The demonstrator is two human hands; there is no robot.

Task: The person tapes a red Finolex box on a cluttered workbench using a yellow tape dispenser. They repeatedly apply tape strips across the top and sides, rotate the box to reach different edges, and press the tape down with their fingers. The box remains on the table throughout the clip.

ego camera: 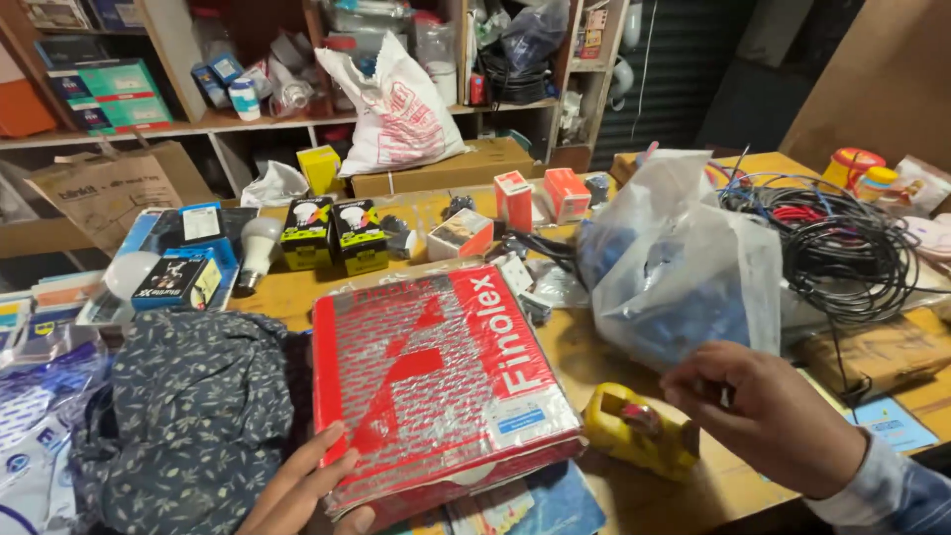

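A flat red package (436, 381) wrapped in shiny clear plastic lies on the wooden counter (575, 347) in front of me. My left hand (302, 490) grips its near left corner, fingers spread on top. My right hand (768, 411) hovers at the right with its fingers pinched on a small thin item that I cannot make out. Just left of that hand lies a yellow tool-like object (639, 431). Behind it sits a clear plastic bag (684, 263) with blue contents.
A dark patterned cloth (193, 416) lies to the left. Bulb boxes (332, 233), a loose white bulb (260, 243) and small red-and-white boxes (540, 196) crowd the counter's back. A tangle of black wire (842, 243) fills the right side. Shelves with goods and a white sack (396, 109) stand behind.
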